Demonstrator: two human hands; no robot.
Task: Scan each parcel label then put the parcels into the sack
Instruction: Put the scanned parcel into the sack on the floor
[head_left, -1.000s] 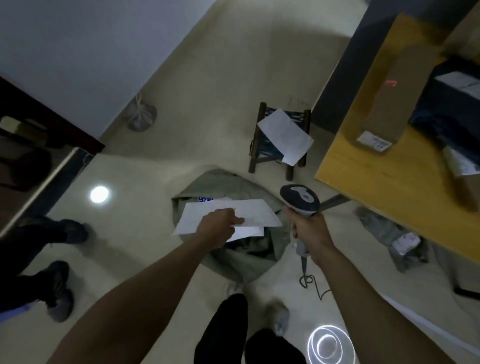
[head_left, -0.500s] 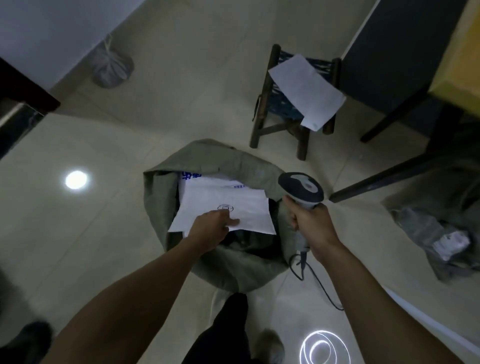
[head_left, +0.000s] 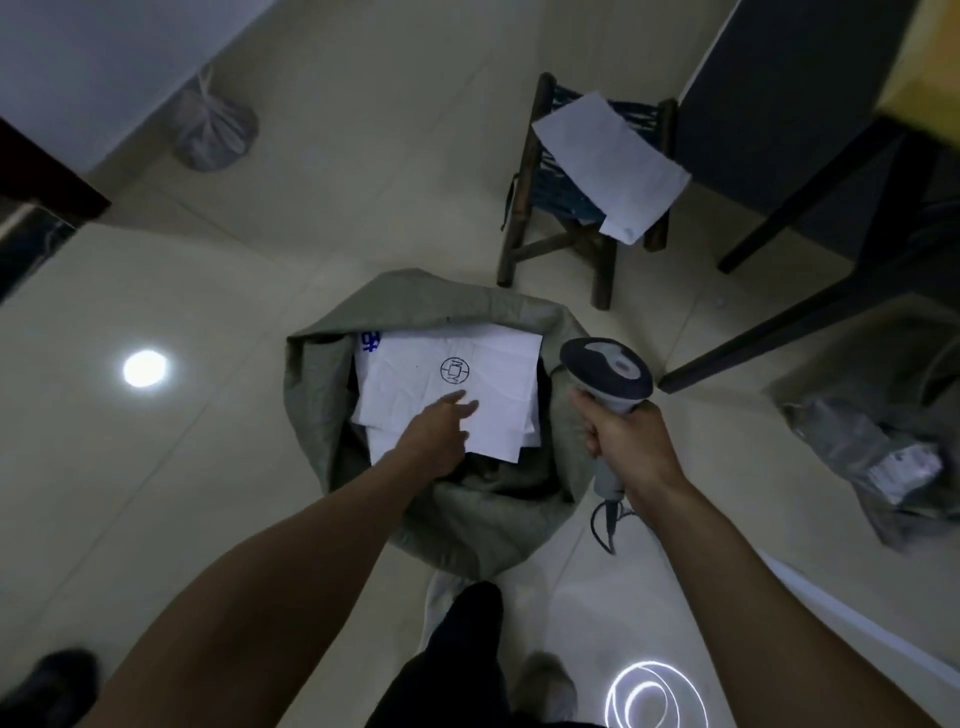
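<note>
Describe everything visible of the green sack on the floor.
The sack is grey-green, of woven-looking cloth, slumped on the tiled floor with its mouth open and its rim folded down. Flat white parcels lie inside; the top parcel bears a round black mark. The left hand reaches over the mouth, straight fingers on that parcel. The scanner, gripped by the right hand, is beside its right rim.

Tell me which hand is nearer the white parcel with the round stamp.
Left. The left hand is over the near edge of the white parcel; the right hand grips the scanner to its right, beside the sack.
</note>
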